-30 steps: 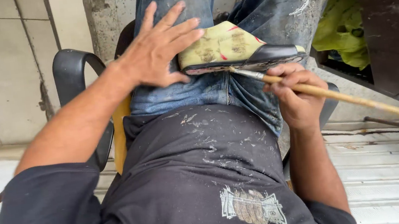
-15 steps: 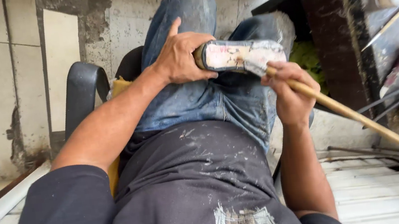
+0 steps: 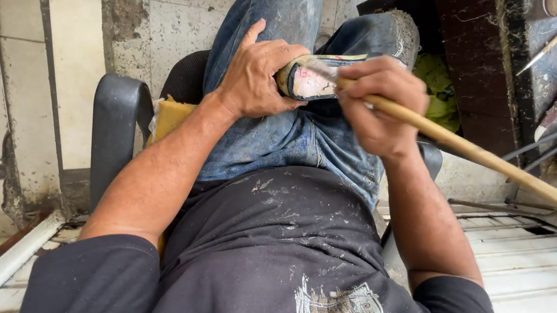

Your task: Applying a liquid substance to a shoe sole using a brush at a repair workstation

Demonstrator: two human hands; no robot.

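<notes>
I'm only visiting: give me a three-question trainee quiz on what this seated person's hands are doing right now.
1. True or false: the left hand holds the shoe on the lap.
2. The right hand has its grip on: A) a hammer B) a long wooden stick C) a cloth.
3. Fill in: the stick's tip touches the ____.

Key: 1 true; 2 B; 3 shoe.

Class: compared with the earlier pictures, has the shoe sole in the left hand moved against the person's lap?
Yes. The shoe sole, gripped by the left hand, has turned on the jeans: earlier flat and face-up, now on edge.
</notes>
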